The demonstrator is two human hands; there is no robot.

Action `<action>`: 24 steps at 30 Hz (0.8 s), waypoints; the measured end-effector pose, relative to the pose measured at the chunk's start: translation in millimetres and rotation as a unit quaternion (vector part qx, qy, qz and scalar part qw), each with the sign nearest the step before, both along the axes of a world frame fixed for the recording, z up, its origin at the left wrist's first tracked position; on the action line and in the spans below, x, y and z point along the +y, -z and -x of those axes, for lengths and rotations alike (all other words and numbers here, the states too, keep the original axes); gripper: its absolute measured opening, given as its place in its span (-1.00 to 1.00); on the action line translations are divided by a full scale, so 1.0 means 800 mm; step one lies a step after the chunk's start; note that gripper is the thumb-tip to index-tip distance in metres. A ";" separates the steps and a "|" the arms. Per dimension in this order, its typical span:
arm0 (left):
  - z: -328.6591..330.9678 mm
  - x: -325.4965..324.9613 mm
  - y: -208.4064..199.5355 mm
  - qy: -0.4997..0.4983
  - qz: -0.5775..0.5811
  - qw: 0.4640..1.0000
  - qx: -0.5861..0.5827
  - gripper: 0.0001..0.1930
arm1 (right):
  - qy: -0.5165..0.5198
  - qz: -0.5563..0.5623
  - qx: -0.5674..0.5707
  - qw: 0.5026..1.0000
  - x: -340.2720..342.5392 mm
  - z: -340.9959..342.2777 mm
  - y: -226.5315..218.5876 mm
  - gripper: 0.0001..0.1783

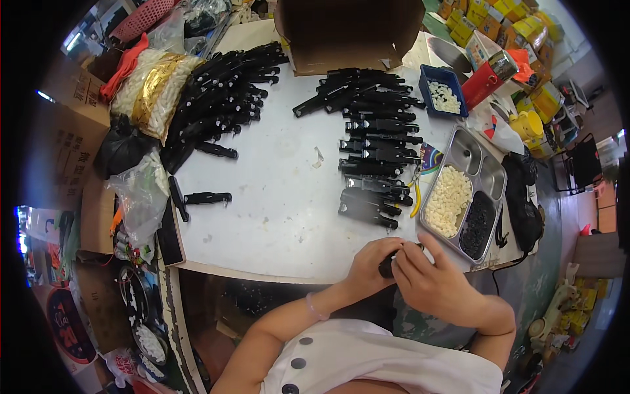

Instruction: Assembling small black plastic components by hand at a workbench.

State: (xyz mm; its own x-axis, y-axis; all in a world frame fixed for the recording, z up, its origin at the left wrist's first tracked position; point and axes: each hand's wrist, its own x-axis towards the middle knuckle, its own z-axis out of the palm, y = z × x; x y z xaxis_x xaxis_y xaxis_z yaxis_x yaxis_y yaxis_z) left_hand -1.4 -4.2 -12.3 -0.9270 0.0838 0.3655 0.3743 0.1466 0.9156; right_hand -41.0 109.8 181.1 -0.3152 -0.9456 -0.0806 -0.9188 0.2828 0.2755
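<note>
White bits (447, 202) and black bits (477, 230) are kept in the tray (466, 155), white pieces (445, 97) in the blue bin (436, 73) beyond; a black part (386, 265) is gripped by both hands (430, 279).

1 view: head cam, left one of a side-by-side pair. Wide fisheye, looks steeply down & fwd over the desk (262, 171), which fills approx. mid-pic at close range. Wearer's shirt (394, 361), left hand (373, 266) & right hand (430, 282) nearest to lens; open carton (315, 62) at desk's far side; floor (535, 282) at right, lower & farther off. Pic upright, unmirrored; straight edges bend twd. dark rim.
</note>
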 end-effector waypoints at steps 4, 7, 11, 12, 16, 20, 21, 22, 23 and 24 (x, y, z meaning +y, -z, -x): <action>-0.002 -0.002 -0.015 -0.030 -0.018 0.999 0.022 -0.38 | 0.015 0.100 -0.054 0.993 0.022 0.003 0.018 -0.71; -0.002 -0.003 -0.017 -0.039 -0.017 0.999 0.008 -0.40 | 0.064 0.213 -0.120 0.968 0.043 0.006 0.032 -0.70; 0.000 -0.002 -0.014 -0.040 -0.007 0.998 0.043 -0.38 | 0.091 0.279 -0.102 0.950 0.049 0.000 0.042 -0.68; 0.000 -0.001 -0.014 -0.040 -0.011 0.998 0.037 -0.40 | 0.092 0.281 -0.102 0.950 0.048 0.000 0.044 -0.68; -0.001 -0.002 -0.013 -0.039 0.002 0.999 0.023 -0.44 | 0.073 0.240 -0.087 0.964 0.043 0.006 0.045 -0.64; -0.001 -0.001 -0.014 -0.041 0.004 0.998 0.037 -0.41 | 0.051 0.250 -0.077 0.964 0.046 0.010 0.048 -0.63; -0.002 -0.001 -0.014 -0.041 0.003 0.998 0.041 -0.36 | 0.050 0.252 -0.079 0.963 0.045 0.011 0.047 -0.63; -0.002 -0.001 -0.015 -0.042 0.005 0.998 0.039 -0.36 | 0.057 0.245 -0.084 0.964 0.044 0.011 0.046 -0.62; -0.003 -0.002 -0.018 -0.039 -0.007 0.999 0.016 -0.41 | 0.063 0.239 -0.089 0.965 0.042 0.011 0.046 -0.61; -0.003 -0.002 -0.019 -0.035 -0.020 0.999 -0.006 -0.46 | 0.062 0.240 -0.090 0.965 0.043 0.013 0.047 -0.61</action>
State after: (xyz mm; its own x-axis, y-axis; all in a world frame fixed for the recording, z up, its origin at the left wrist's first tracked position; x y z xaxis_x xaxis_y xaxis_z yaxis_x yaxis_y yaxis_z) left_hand 0.8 -6.1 3.3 -0.9347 0.0035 0.3553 0.3525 0.1357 0.9259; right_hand -51.1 143.8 143.6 -0.4493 -0.8439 0.2932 -0.8908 0.4481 -0.0755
